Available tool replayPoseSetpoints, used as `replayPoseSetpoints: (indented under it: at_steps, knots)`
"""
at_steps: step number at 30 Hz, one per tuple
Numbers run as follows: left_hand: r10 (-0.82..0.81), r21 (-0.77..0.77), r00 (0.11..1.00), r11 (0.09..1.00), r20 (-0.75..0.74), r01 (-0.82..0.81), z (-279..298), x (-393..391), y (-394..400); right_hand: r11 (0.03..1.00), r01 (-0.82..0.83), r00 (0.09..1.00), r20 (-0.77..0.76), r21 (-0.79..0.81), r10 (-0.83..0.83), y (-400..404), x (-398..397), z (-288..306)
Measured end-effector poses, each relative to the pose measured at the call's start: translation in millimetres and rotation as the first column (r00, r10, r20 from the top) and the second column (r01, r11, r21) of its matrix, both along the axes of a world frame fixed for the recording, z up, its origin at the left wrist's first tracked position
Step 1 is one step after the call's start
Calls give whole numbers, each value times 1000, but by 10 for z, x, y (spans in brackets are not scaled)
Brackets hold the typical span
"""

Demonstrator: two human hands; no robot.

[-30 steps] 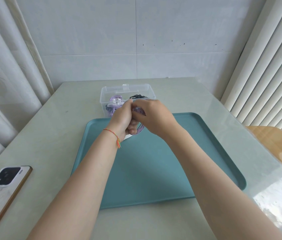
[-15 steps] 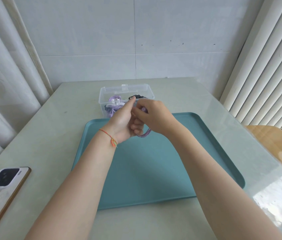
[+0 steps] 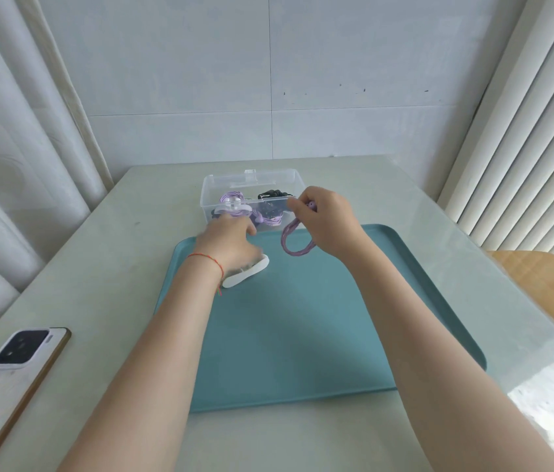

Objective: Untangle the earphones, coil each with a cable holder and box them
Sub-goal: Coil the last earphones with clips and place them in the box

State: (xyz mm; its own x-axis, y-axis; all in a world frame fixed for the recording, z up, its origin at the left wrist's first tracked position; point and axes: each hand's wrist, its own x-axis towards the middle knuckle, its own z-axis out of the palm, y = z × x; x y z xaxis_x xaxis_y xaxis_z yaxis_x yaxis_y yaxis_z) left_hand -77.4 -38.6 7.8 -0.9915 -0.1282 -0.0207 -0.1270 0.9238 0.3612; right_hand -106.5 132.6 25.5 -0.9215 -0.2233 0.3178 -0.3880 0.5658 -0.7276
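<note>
A home room, apparently: pale curtains (image 3: 13, 172), a glass-topped table (image 3: 473, 253) (phone (image 3: 20, 366) lying there), wooden chair (image 3: 547, 284).

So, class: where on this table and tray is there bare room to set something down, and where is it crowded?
Free: the teal tray between the two forearms, and the table between tray and phone. Crowded: the tray's far edge, by the clear box.

No legible text anywhere.

Clear plastic box (image 3: 251, 178); matt teal tray (image 3: 302, 335); glossy tabletop (image 3: 473, 267).
</note>
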Motion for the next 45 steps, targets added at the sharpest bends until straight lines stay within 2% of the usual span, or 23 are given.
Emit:
replayPoseSetpoints:
  at_steps: [2, 3, 6, 7, 8, 10, 12, 13, 15, 18, 21, 24, 25, 29, 31, 33, 39, 45]
  knots:
    - [-32, -65, 977, 997, 210, 46, -71, 19, -1, 1000, 5, 1000, 10, 6, -5, -3, -11, -23]
    - [-44, -85, 969, 994, 242, 66, -93, 27, 19, 1000, 7, 1000, 14, 2, -7, -3, -15, -27]
    - [-52, -155, 981, 985, 188, 82, -117, 4, 22, 1000, 5, 1000, 28, -26, -4, 5, -29, -21]
    - [-56, -127, 985, 989, 165, 77, -118, -2, 12, 999, 6, 999, 41, -41, -5, 9, -34, -18]
    - [-66, -46, 987, 996, 145, 73, -130, -19, 0, 998, 8, 998, 64, -70, -3, 10, -38, -14]
    - [-90, 231, 993, 970, 74, 71, -149, -40, 3, 982, 5, 989, 147, -187, 23, 15, -36, -2]
    - [-112, 491, 994, 866, 1, 97, -122, -12, 47, 944, -3, 969, 231, -329, 84, 15, -19, 22]
    - [-138, 567, 990, 815, -14, 121, -106, 8, 74, 921, -9, 958, 262, -390, 120, 18, -5, 36]
    - [-208, 633, 978, 755, -15, 170, -75, 48, 136, 871, -28, 931, 304, -490, 201, 28, 14, 57]
    - [-238, 648, 971, 735, -28, 198, -76, 45, 181, 826, -76, 883, 348, -558, 316, 35, 25, 61]
    - [-261, 690, 964, 688, -57, 227, -71, 34, 182, 842, -102, 870, 363, -529, 333, 28, 54, 75]
    - [-277, 742, 960, 634, -42, 216, -57, 35, 181, 923, -85, 927, 310, -375, 211, 16, 69, 94]
    - [-266, 778, 963, 597, -35, 193, -44, 42, 188, 939, -76, 941, 286, -336, 178, 14, 68, 97]
    - [-202, 940, 979, 333, -9, 78, 4, 60, 211, 949, -66, 958, 245, -308, 146, 19, 55, 102]
    - [-191, 963, 982, 265, 2, 50, 36, 73, 220, 950, -56, 963, 235, -308, 133, 22, 38, 93]
    - [-222, 971, 975, 234, 16, 37, 73, 78, 238, 955, -40, 973, 208, -295, 105, 23, 21, 81]
    - [-198, 964, 980, 263, 12, 42, 68, 73, 276, 960, -24, 991, 120, -280, 60, -1, 3, 65]
    - [-161, 988, 985, 153, 61, -36, 44, 69, 318, 950, -32, 991, 111, -309, 69, 6, 2, 77]
